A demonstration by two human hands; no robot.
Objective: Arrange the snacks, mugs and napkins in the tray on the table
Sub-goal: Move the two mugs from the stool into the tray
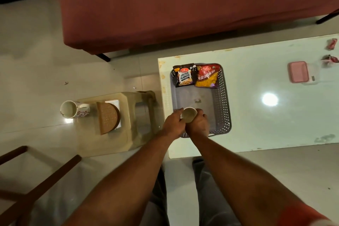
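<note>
Grey tray holds two snack packets; left hand and right hand both clasp one mug over its near end

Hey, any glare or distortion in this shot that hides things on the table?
Head view: a round lamp glare sits on the glossy table, clear of the tray; wide-angle bending curves the table edges; the mug in both hands reads slightly soft.
</note>
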